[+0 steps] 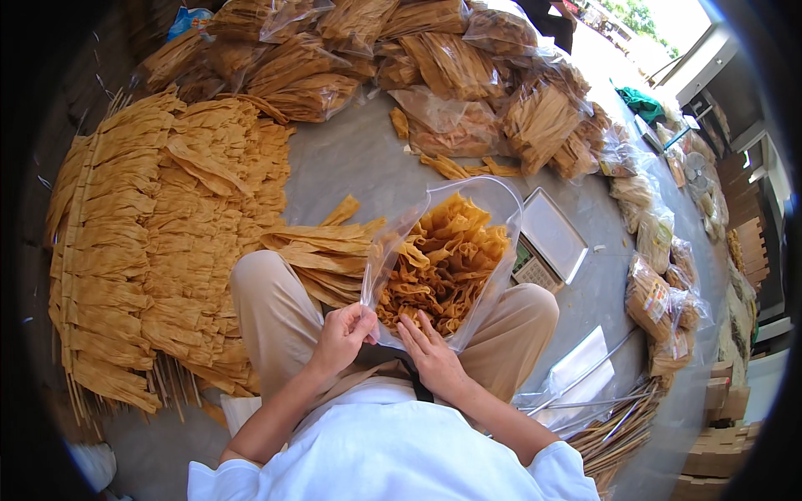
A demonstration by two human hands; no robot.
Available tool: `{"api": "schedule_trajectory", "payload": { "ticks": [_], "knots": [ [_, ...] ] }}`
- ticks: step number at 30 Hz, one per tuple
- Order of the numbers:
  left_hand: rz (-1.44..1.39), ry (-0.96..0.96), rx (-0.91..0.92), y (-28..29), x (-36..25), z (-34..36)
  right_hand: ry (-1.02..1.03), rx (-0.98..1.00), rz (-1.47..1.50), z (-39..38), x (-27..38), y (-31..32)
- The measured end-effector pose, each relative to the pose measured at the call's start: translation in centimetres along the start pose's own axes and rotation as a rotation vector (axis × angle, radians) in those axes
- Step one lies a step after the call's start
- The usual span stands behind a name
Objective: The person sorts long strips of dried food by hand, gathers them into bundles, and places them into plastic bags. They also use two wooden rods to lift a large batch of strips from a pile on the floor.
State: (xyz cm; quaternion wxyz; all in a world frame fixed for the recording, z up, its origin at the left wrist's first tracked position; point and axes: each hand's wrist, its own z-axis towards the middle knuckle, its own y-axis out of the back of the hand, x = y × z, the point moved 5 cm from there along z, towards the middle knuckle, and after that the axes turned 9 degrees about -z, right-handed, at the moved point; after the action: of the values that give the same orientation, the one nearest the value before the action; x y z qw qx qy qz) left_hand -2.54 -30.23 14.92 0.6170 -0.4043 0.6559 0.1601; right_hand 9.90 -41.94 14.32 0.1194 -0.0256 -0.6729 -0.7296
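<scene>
A clear plastic bag (482, 311) stands mouth-up between my knees, packed with crinkled amber strips that look like dried tofu skin (447, 250). My left hand (347, 332) pinches the bag's near left rim, fingers closed. Over the near rim lies my right hand (430, 354), its fingers stretched out and touching the strips inside. Loose strips (322, 255) of the same kind fan out beside the bag, by my left knee.
A big stack of strips on thin sticks (142, 250) fills the left. Filled bags (455, 67) form an arc along the back and right. Just right of the bag sits a weighing scale (551, 238). A bundle of thin sticks (622, 426) lies at lower right.
</scene>
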Motion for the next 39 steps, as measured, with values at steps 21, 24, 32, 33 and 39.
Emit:
{"api": "schedule_trajectory", "payload": {
  "ticks": [21,24,32,33,39],
  "knots": [
    [0.009,-0.058,-0.093,0.7,-1.9,-0.2,-0.185,-0.055,-0.049,11.5,-6.2,3.5],
    [0.013,-0.051,-0.083,1.0,-2.0,-0.1,-0.234,0.058,0.065,12.1,-7.0,3.8],
    [-0.012,-0.003,-0.121,2.1,-1.2,-1.5,-0.7,-0.496,-0.284,5.3,-15.3,14.6],
    [-0.077,0.013,-0.129,2.0,-1.0,-1.0,-0.762,-0.394,-0.158,4.3,-18.1,12.9],
    [-0.185,-0.192,-0.116,-1.0,-8.2,2.5,-0.579,-0.654,0.756,4.4,-17.7,13.6]
  ]
}}
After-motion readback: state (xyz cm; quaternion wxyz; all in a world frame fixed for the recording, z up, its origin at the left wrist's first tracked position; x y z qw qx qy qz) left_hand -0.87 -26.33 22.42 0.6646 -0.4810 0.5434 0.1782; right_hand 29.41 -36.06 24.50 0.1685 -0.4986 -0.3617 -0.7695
